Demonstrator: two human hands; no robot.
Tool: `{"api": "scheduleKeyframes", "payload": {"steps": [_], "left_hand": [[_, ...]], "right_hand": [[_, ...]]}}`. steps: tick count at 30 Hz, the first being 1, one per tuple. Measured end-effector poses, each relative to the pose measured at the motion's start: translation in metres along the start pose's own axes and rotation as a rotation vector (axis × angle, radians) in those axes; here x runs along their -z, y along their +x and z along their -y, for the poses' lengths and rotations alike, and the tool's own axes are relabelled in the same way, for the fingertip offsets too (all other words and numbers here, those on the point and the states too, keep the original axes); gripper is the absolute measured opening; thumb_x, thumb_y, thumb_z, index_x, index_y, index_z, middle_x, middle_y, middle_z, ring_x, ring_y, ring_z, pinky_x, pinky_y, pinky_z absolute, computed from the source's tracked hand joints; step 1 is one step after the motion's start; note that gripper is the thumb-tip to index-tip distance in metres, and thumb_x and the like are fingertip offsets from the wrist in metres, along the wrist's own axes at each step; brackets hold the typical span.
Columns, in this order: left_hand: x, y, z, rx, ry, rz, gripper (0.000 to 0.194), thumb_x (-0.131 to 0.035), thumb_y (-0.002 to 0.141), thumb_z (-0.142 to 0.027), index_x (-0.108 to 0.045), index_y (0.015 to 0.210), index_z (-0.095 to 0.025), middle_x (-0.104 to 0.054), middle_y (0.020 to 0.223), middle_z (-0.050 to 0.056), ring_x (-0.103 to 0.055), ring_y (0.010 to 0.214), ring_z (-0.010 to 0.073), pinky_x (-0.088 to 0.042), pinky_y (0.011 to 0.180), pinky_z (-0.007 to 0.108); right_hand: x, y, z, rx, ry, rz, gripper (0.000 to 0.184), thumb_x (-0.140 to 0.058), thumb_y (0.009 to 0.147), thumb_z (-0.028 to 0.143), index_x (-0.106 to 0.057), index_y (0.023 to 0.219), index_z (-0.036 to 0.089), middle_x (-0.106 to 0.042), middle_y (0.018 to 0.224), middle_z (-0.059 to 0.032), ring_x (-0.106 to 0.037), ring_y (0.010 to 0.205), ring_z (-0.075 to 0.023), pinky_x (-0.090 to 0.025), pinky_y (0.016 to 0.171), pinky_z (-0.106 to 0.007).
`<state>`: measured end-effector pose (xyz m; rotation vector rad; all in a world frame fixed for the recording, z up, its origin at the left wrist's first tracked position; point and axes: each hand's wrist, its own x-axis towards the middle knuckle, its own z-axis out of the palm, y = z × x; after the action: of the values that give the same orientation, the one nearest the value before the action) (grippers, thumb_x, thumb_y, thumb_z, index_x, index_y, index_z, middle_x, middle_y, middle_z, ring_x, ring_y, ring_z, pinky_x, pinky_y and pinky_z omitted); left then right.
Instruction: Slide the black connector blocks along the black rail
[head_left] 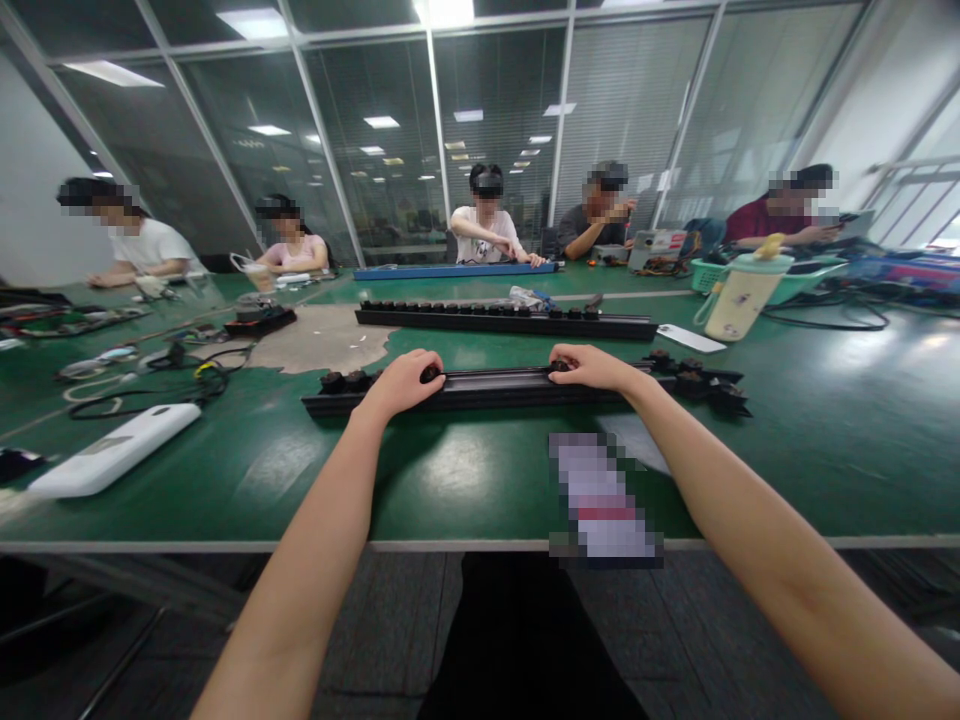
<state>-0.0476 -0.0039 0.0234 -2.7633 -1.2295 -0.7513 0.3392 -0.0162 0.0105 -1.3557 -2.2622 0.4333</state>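
A long black channel rail (487, 398) lies crosswise on the green table in front of me. My left hand (405, 382) is closed around a small black knob-like piece (430, 374) at the rail's left-middle part. Toward its right part, my right hand (589, 366) grips another small black piece (559, 366), fingers curled over it. Between the hands the rail's groove shows bare. More black pieces (341, 381) sit on the rail's left end, and several (691, 376) cluster at its right end. The undersides of the gripped pieces are hidden.
A second black rail (502, 322) with a row of pieces lies beyond. Nearer me are a pixelated phone-like object (604, 495) and a white power bank-like device (120, 450). A cup (746, 295), white phone (691, 339) and cables (150, 390) lie around. Several people sit opposite.
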Motion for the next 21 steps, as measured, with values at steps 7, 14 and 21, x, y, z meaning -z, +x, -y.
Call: {"api": "scheduleKeyframes", "payload": {"steps": [7,14,21], "left_hand": [[-0.0007,-0.0001,0.0005,-0.008,0.013,-0.002,0.017,-0.057,0.091,-0.035,-0.064,0.095,-0.02,-0.068,0.097,0.008,-0.064,0.093,0.026,-0.051,0.089,0.039],[-0.001,0.0003,0.0018,-0.01,0.028,0.004,0.017,-0.056,0.091,-0.033,-0.064,0.096,-0.019,-0.068,0.098,0.009,-0.064,0.093,0.0263,-0.051,0.088,0.04],[-0.0007,0.0002,0.001,-0.01,0.019,0.004,0.015,-0.057,0.09,-0.032,-0.064,0.095,-0.019,-0.068,0.097,0.008,-0.064,0.093,0.0258,-0.051,0.088,0.039]], "right_hand": [[0.0011,-0.0006,-0.0009,0.008,-0.001,-0.009,0.033,-0.063,0.078,0.05,-0.059,0.093,0.022,-0.049,0.073,0.0026,-0.046,0.072,-0.0178,-0.031,0.069,-0.03],[0.0003,-0.001,-0.0009,0.01,0.006,-0.018,0.032,-0.064,0.078,0.05,-0.06,0.093,0.021,-0.049,0.073,0.003,-0.046,0.072,-0.0174,-0.03,0.069,-0.03],[0.0032,-0.0002,-0.0075,-0.005,0.064,0.008,0.04,-0.07,0.078,0.058,-0.064,0.093,0.021,-0.046,0.071,0.0041,-0.044,0.071,-0.0165,-0.03,0.069,-0.031]]}}
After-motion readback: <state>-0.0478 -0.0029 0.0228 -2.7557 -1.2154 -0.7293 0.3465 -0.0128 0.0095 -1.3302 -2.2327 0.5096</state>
